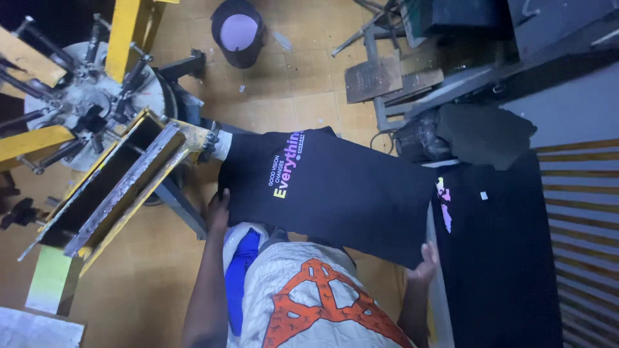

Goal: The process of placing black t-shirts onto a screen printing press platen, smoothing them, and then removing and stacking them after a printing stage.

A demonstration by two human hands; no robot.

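**A:** What do I have around the hands?

**B:** I see one black T-shirt (335, 190) with a coloured print, spread flat between both hands. My left hand (218, 209) grips its near-left corner, fingers curled over the edge. My right hand (425, 261) holds the near-right corner, fingers closed on the cloth. To the left stands a yellow printing press (97, 129) with one raised screen frame (113, 187) just beside the shirt's left edge. To the right lies a stack of black cloth (496, 258), with a bit of coloured print showing where the shirt overlaps it.

**A:** Anything hidden?

**B:** The board under the shirt is covered, so I cannot make it out. The thumbs are under the cloth. My own white top with an orange pattern (309, 296) blocks the lower middle. The press is cut off at the left edge, and its far arms are dim.

**A:** Counts?

**B:** Two hands, one shirt held, one raised frame, one dark bucket (237, 32) on the tiled floor (296, 77), and a dark crumpled cloth (483, 132) on the bench.
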